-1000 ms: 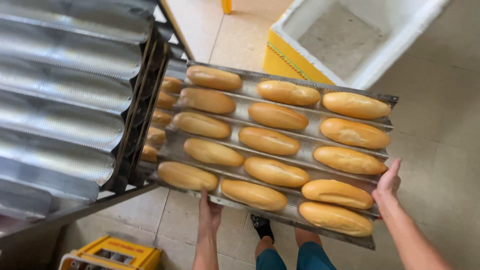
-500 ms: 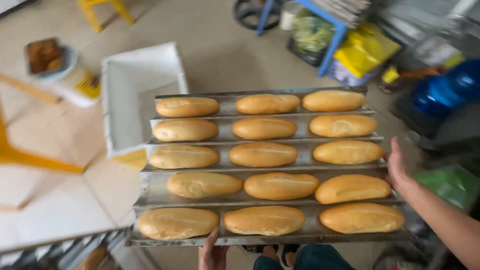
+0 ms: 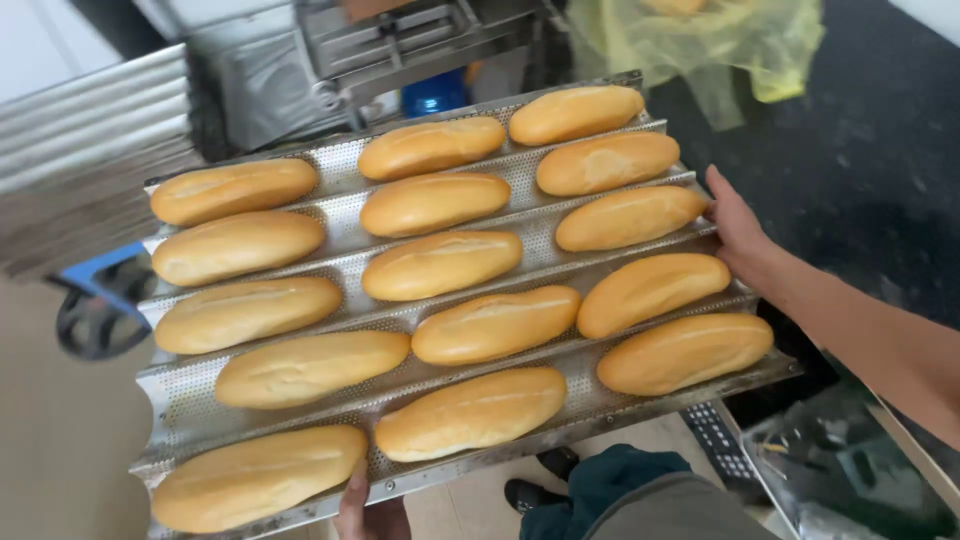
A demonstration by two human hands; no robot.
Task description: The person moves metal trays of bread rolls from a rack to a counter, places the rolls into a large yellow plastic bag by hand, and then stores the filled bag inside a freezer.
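Fifteen golden bread loaves (image 3: 441, 264) sit in five grooved rows on a perforated metal baking tray (image 3: 345, 160), three per row, tray held in the air at chest level and tilted a bit. Left hand (image 3: 362, 505) pinches the near edge from below, thumb on top of the rim, rest of the hand hidden under the tray. Right hand (image 3: 738, 232) is closed on the right edge, fingers curled under and thumb along the rim beside a loaf. Tray looks like thin stiff sheet steel, wavy channels, small holes all over, matte silver; probably light itself but wide and awkward, so opposite rims are the sensible grip points. Loaves are oblong, smooth crusted, likely light and crisp, easy to dent, and could roll along a channel if tipped. Stacked corrugated trays (image 3: 90, 150) at left, yellow plastic bag (image 3: 720, 40) top right, dark shoe (image 3: 525, 492) below.
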